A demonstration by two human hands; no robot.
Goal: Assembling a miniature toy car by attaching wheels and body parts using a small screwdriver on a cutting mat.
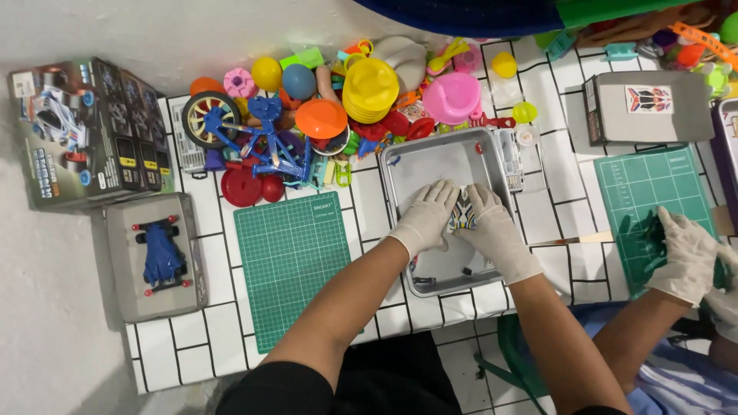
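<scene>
Both my hands wear white gloves and meet over a metal tray (400,165) on the tiled table. My left hand (425,217) and my right hand (492,229) grip a small toy car body (462,214) with blue, white and yellow markings between them. The part sits low in the tray, mostly covered by my fingers. Small dark parts (466,270) lie at the tray's near end.
A green cutting mat (288,261) lies left of the tray. A pile of colourful plastic toys (330,107) fills the back. A blue toy car (161,256) rests on a grey lid, beside a printed box (84,131). Another person's gloved hand (688,253) works on a second green mat (638,192) at right.
</scene>
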